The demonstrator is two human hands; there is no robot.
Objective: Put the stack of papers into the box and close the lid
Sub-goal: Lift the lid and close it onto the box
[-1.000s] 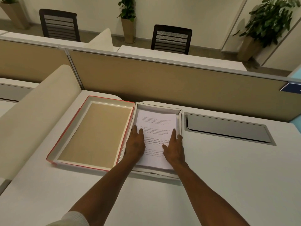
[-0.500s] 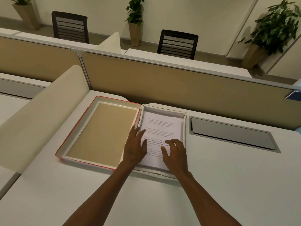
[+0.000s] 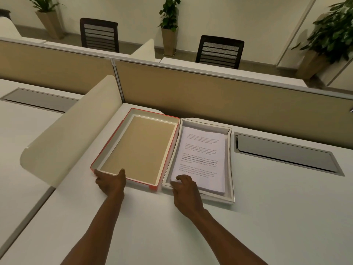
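1. Fingers of the left hand [image 3: 111,181] curl over the near wall of the lid [image 3: 133,148] at its near-left corner, thumb inside on the tan lining, the rest wrapped round the red outer edge; it has that wall in a pinch grip.
2. The right hand [image 3: 184,188] rests with bent fingertips on the near-left corner of the stack of papers [image 3: 201,159], pressing rather than gripping anything.
3. That stack already lies inside the box [image 3: 230,163], flat, its long axis running away from the person, with a little room at the right wall.
4. Lid and box sit side by side on the counter [image 3: 267,217], long edges touching down the middle, the lid open side up to the left of the box.
5. So the lid's target lies to the right of the left hand, and I'd judge the lid must turn over that shared edge onto the box.
6. Before it lands, the right hand has to clear out of the way.
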